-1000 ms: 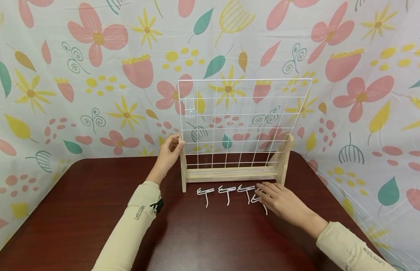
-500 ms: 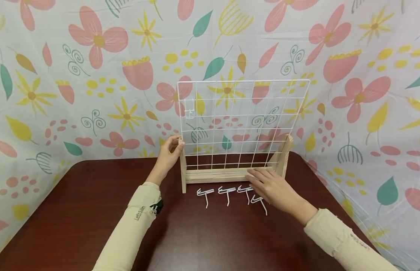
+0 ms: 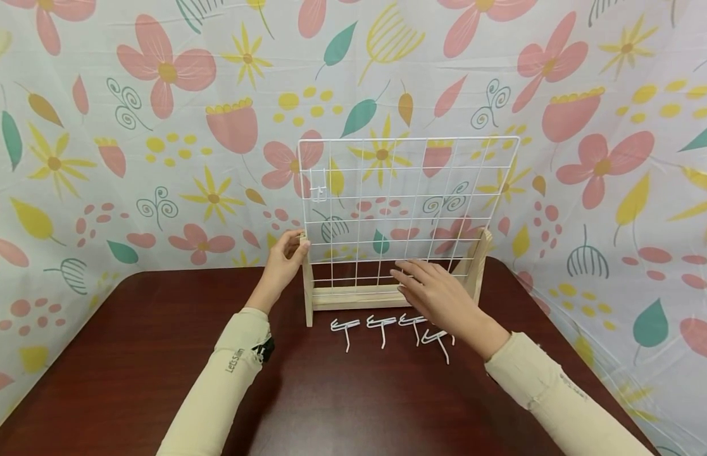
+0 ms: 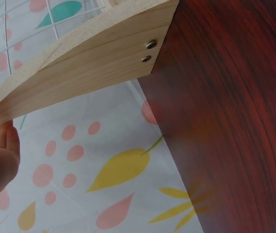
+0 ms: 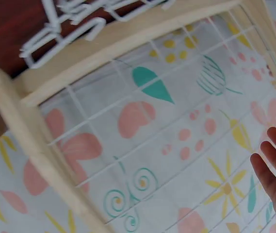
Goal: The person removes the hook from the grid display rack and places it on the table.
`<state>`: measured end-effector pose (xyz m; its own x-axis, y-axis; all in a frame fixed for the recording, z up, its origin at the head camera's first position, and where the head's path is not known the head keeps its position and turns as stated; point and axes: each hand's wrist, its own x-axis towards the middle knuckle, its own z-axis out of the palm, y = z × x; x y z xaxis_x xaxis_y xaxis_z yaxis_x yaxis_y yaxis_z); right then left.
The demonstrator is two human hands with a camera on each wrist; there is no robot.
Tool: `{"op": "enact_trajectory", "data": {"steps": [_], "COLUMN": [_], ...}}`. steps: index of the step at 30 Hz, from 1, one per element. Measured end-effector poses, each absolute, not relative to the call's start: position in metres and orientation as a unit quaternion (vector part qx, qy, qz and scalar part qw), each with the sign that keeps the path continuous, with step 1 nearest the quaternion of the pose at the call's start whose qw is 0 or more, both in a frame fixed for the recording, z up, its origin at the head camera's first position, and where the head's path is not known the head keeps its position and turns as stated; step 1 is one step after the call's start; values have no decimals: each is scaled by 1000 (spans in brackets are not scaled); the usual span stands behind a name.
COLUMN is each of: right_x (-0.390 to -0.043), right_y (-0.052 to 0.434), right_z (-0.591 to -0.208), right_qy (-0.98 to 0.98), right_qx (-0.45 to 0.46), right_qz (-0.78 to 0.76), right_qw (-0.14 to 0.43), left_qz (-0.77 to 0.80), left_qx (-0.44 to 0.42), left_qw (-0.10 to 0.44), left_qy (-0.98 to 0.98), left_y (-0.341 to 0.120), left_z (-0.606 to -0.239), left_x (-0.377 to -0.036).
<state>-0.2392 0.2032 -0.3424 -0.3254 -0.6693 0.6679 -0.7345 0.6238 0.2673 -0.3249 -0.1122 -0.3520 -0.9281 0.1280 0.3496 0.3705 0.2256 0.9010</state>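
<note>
Standing upright toward the far edge of the dark red-brown wooden tabletop (image 3: 159, 354) is a white square-meshed wire grid panel (image 3: 407, 209) set in a pale wooden stand (image 3: 359, 296) with 2 side posts. The left hand (image 3: 285, 259) grips the top of the stand's left post, its fingers (image 3: 299, 244) curled round the wood; in the left wrist view only the fingertips (image 4: 4, 138) show beside that post (image 4: 79, 73), with 2 brass screw heads (image 4: 149, 51) in its end. The right hand (image 3: 435, 294) hovers in front of the lower middle of the grid, above the stand's base rail, its fingers (image 3: 407, 275) straight, slightly apart and holding nothing; I cannot tell whether they touch the wires. In the right wrist view the straight fingertips (image 5: 273, 155) lie close to the mesh (image 5: 176, 136). On the tabletop just near of the stand lie 4 loose white wire hooks (image 3: 381, 326) in a row, the rightmost partly under the right wrist; the same hooks (image 5: 70, 24) appear beyond the rail in the right wrist view. 1 small white wire hook (image 3: 319, 183) hangs on the grid near its upper left corner. A floral-printed plastic backdrop (image 3: 131, 126) with pink, yellow and teal flowers surrounds the tabletop on the far, left and right sides. Both arms wear beige long sleeves (image 3: 228, 373).
</note>
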Motion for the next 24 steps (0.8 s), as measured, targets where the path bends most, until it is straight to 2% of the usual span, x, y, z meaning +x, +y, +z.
{"op": "enact_trajectory", "data": {"steps": [14,24], "right_x": [-253,-259], "right_y": [167,143], "right_z": [-312,-293], "right_qy": [-784,-789], "right_qx": [425,406], "right_qz": [70,93], "right_qw": [446,452], "left_qz": [-604,-609], "left_qx": [-158,-155], "left_qw": [99,97], "left_qy": [-775,-772], "left_y": [-112,-111], "left_z": [-352,-351], "left_x": [-325,-323]}}
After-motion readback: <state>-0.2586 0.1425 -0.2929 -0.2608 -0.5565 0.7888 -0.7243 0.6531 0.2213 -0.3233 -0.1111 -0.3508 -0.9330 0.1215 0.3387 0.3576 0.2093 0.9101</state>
